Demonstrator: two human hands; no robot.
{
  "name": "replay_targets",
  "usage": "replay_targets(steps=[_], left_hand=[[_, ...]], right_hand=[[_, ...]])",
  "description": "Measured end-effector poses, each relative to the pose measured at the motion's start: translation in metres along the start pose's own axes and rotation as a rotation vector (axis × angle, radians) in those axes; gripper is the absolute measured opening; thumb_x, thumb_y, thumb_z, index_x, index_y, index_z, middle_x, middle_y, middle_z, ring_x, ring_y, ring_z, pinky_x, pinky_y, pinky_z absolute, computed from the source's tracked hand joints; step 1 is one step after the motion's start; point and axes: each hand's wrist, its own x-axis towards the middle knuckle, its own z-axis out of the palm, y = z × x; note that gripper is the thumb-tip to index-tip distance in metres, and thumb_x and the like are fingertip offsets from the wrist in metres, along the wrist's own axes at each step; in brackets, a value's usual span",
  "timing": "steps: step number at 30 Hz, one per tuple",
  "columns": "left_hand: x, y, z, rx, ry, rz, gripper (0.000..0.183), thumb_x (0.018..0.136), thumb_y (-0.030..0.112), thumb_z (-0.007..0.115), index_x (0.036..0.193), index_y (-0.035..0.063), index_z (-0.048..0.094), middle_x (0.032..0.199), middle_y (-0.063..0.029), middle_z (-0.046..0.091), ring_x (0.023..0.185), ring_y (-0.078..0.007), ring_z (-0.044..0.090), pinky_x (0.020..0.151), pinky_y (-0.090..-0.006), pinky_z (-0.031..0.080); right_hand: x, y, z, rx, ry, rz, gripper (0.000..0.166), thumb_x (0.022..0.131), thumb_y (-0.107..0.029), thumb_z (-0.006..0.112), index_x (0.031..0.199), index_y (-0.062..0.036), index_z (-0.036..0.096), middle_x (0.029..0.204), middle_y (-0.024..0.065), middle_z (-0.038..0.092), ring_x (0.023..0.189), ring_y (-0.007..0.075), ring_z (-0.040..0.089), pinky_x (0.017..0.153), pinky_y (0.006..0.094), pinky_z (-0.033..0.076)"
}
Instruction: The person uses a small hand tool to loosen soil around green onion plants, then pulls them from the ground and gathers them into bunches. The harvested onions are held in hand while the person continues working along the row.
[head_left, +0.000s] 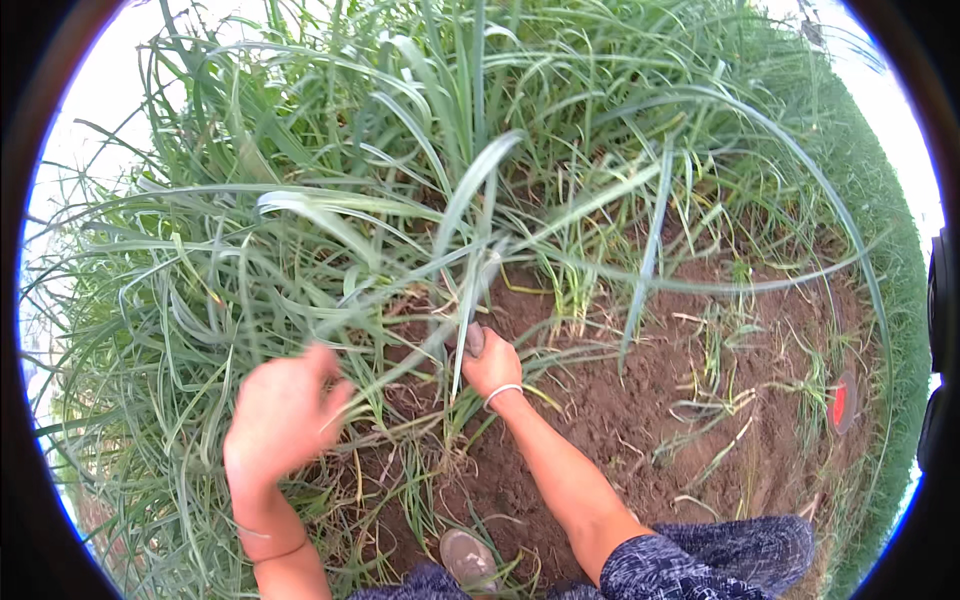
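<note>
My right hand (495, 366) is closed around the end of a dull grey-brown handle (474, 339), low over the soil. Leaves hide whatever the handle belongs to. A tall plant with long, strap-like green leaves (480, 161) rises just beyond that hand, and several of its leaves arch across the view. To the left, my left hand (281, 416) is raised over the grass and blurred, with a gap between thumb and forefinger. Nothing can be made out in its grip. Narrow grass blades (367, 394) pass close by its fingertips.
Dense tall grass (187, 315) stands at the left and far side. Brown soil (600, 405) on the right carries loose uprooted grass (720, 345). A red disc-shaped object (843, 403) lies at the far right. My shoe (469, 556) is at the bottom.
</note>
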Motion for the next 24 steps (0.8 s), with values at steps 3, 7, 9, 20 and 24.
replay_targets(steps=[3,7,9,20,24], left_hand=[[0.025,0.047,0.023,-0.272,-0.567,0.535,0.018,0.075,0.018,0.052,0.066,0.0023,0.056,0.065,-0.0199,0.058,0.066,-0.0404,0.057,0.063,-0.0467,0.048],[0.103,0.025,0.187,0.085,-0.707,0.255,0.022,0.076,0.015,0.054,0.085,-0.0019,0.066,0.093,-0.0231,0.067,0.086,-0.0378,0.065,0.075,-0.0455,0.053],[0.137,0.006,0.230,0.175,-0.331,0.245,0.021,0.082,0.009,0.051,0.098,0.0013,0.064,0.093,-0.0248,0.064,0.088,-0.0398,0.063,0.076,-0.0480,0.051],[0.209,-0.135,0.342,0.393,-0.130,0.082,0.021,0.083,0.018,0.054,0.084,0.0036,0.070,0.088,-0.0190,0.068,0.077,-0.0329,0.068,0.064,-0.0457,0.053],[0.188,-0.023,0.300,0.226,-0.184,0.137,0.025,0.087,0.021,0.052,0.096,0.0067,0.070,0.094,-0.0186,0.068,0.087,-0.0360,0.067,0.074,-0.0480,0.053]], right_hand=[[-0.039,0.053,0.022,0.272,0.040,-0.122,0.029,0.080,-0.025,0.065,0.101,-0.0078,0.058,0.089,0.0232,0.065,0.084,0.0435,0.062,0.072,0.0486,0.050],[-0.029,0.043,0.031,0.227,0.015,-0.127,0.032,0.078,-0.022,0.065,0.105,-0.0080,0.057,0.090,0.0256,0.064,0.087,0.0458,0.060,0.075,0.0492,0.049],[-0.018,0.033,0.000,0.200,-0.074,-0.085,0.036,0.076,-0.020,0.066,0.106,-0.0029,0.056,0.093,0.0272,0.063,0.091,0.0452,0.059,0.078,0.0479,0.049],[-0.010,-0.015,0.031,0.125,-0.185,0.055,0.039,0.081,-0.017,0.058,0.117,-0.0037,0.051,0.094,0.0241,0.064,0.088,0.0445,0.061,0.077,0.0483,0.050],[-0.006,0.052,-0.005,0.201,-0.029,0.007,0.037,0.083,-0.019,0.058,0.117,-0.0052,0.051,0.098,0.0215,0.065,0.090,0.0434,0.060,0.078,0.0463,0.050]])
